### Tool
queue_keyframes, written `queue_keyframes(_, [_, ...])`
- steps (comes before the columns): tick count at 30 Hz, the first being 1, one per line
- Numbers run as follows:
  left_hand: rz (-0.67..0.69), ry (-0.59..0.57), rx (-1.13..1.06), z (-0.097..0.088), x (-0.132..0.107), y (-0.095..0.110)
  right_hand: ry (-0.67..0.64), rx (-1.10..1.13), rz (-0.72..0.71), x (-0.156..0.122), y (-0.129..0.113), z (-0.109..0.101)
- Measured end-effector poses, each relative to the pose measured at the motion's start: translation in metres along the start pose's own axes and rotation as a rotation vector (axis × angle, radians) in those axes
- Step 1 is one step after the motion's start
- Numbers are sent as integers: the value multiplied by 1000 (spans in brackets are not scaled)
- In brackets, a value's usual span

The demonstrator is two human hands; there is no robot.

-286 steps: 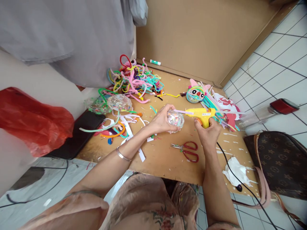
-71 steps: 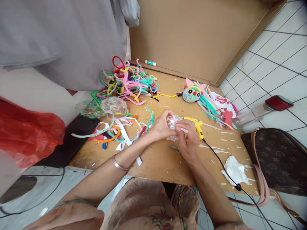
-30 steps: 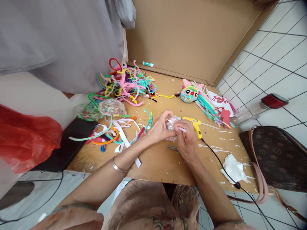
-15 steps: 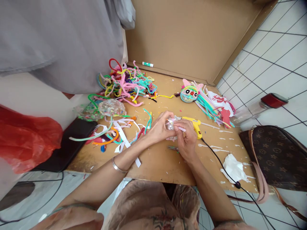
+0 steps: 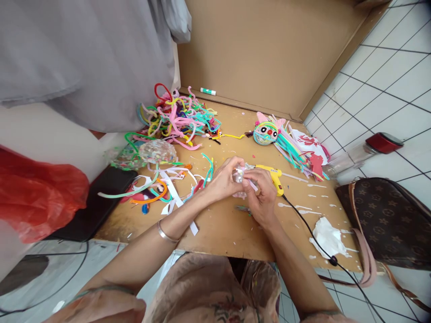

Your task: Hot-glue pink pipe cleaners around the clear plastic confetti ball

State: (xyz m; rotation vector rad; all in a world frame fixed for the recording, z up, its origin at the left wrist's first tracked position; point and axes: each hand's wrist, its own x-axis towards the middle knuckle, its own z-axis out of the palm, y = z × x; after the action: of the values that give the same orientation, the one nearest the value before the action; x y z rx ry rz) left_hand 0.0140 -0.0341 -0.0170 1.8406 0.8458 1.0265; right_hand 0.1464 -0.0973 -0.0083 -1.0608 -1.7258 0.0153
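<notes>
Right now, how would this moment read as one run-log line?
left hand: holds clear ball | right hand: pinches pale strip on ball | glue gun: lying on table beside hands

One glue gun [image 5: 271,175], one glue stick [image 5: 208,91], one bottle [image 5: 365,151], possibly one scissors [image 5: 243,208].

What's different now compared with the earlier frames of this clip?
The right hand let go of the yellow glue gun, which now lies on the table beyond the hands, and moved left to pinch a pale strip against the clear confetti ball. The left hand kept hold of that ball throughout. The pipe-cleaner pile and clown-faced ball stayed put.
</notes>
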Motion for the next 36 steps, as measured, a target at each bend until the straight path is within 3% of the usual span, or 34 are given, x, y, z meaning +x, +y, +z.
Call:
queue_keyframes(5, [-21,-6,-57,-1,1,1,-48,-19,21,0,1,-2])
queue_keyframes(11, [-148,-35,-292,-5,5,-2,-88,-29,23,2,-1,-6])
queue_keyframes(17, [-296,41,-621,-13,10,1,-94,-86,44,3,3,-8])
queue_keyframes(22, [-362,93,-737,-16,13,5,-151,-100,46,1,9,-2])
queue_keyframes(36, [-358,33,-724,-14,10,3,-77,-145,44,-4,12,5])
